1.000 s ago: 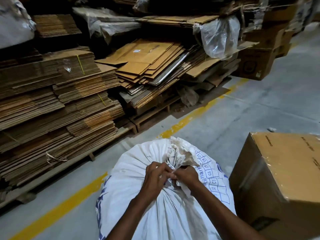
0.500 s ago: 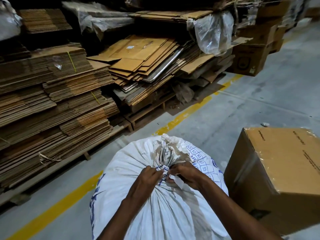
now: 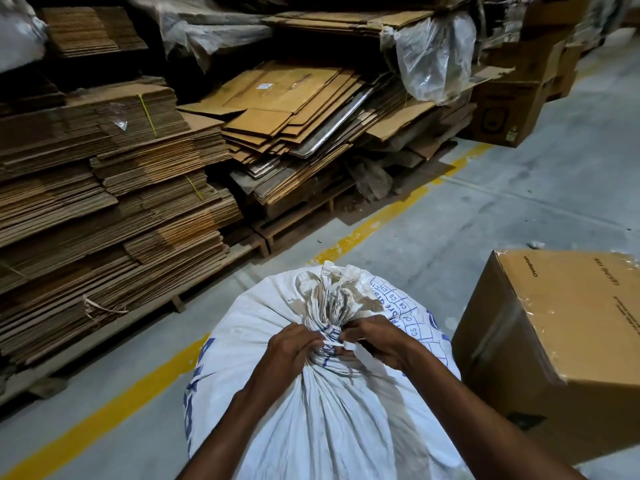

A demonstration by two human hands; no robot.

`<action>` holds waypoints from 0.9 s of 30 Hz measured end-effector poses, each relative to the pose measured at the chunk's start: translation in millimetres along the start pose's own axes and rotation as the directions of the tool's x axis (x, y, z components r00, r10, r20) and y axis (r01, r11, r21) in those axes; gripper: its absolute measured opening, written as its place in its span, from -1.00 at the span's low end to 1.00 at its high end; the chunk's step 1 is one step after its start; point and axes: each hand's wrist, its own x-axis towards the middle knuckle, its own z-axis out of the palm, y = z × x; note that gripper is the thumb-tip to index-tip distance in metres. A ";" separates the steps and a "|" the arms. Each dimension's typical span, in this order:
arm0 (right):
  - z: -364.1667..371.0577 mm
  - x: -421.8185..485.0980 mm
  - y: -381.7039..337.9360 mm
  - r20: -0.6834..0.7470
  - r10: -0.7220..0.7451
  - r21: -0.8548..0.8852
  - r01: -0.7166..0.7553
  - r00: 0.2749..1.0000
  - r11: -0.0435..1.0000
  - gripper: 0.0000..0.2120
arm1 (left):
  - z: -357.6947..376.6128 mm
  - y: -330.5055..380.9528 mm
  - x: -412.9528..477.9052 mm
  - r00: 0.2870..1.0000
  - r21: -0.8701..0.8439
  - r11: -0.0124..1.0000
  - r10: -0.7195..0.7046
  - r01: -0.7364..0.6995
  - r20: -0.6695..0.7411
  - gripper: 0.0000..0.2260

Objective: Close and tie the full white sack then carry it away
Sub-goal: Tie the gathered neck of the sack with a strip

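Note:
A full white woven sack (image 3: 332,420) with blue print stands on the floor right in front of me. Its mouth is gathered into a bunched neck (image 3: 330,299) that sticks up. A white tie strip (image 3: 341,345) wraps the neck just below the bunch. My left hand (image 3: 292,348) pinches the strip's left end against the neck. My right hand (image 3: 375,341) holds the strip's other end, which trails toward my wrist.
A closed cardboard box (image 3: 568,337) stands right of the sack, almost touching it. Pallets of flattened cardboard (image 3: 114,209) fill the left and back behind a yellow floor line (image 3: 367,226). More boxes (image 3: 509,109) are at the back right. Grey concrete floor (image 3: 519,202) stretches right.
My hands have drawn apart along the tie strip, and the sack's neck now stands taller and more tightly bunched above them. The view shifted slightly.

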 end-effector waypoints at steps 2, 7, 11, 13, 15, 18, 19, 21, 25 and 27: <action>-0.6 -0.7 -1.5 -0.012 -0.021 -0.011 0.021 1.000 1.000 -0.82 | 4.2 -2.0 -1.9 1.000 0.019 1.000 0.011 -0.011 0.015 -0.91; -1.0 3.8 1.0 -0.043 -0.036 -0.025 0.035 0.998 0.999 -0.95 | 7.7 -2.4 -2.3 0.999 0.062 0.997 0.036 -0.038 0.024 -0.92; -1.7 5.0 1.5 -0.039 -0.029 -0.022 0.028 0.999 0.999 -0.96 | 11.3 -1.0 -2.6 1.000 0.103 0.995 0.007 -0.009 0.018 -0.81; -1.4 8.0 3.1 -0.048 -0.015 0.001 0.015 0.999 1.000 -0.82 | 16.3 -1.5 -3.9 0.999 0.119 0.992 -0.048 0.045 0.020 -0.86; -1.2 10.6 4.4 -0.063 -0.010 0.004 0.010 0.998 1.000 -0.73 | 21.9 -4.4 -5.6 0.991 0.121 0.985 -0.128 0.123 0.029 -0.83; -2.7 12.8 5.2 -0.075 -0.003 -0.027 0.001 0.997 1.000 -0.71 | 23.9 -9.1 -6.6 0.968 0.097 0.965 -0.248 0.244 0.032 -0.80; -3.2 12.4 5.2 -0.077 0.002 -0.028 -0.005 0.997 1.000 -0.70 | 22.4 -9.0 -5.7 0.961 0.081 0.959 -0.275 0.272 0.032 -0.81; -3.8 13.5 6.4 -0.085 0.010 -0.020 -0.012 0.996 1.000 -0.65 | 18.4 -6.7 -3.9 0.954 0.048 0.954 -0.298 0.296 0.026 -0.83; -2.1 13.6 6.9 -0.086 0.009 -0.023 -0.011 0.996 1.000 -0.63 | 14.9 -4.7 -2.0 0.952 0.025 0.953 -0.304 0.303 0.035 -0.80; -1.6 10.8 5.0 -0.075 0.008 -0.026 -0.010 0.997 1.000 -0.65 | 17.3 -6.2 -2.3 0.952 0.026 0.953 -0.302 0.301 0.049 -0.74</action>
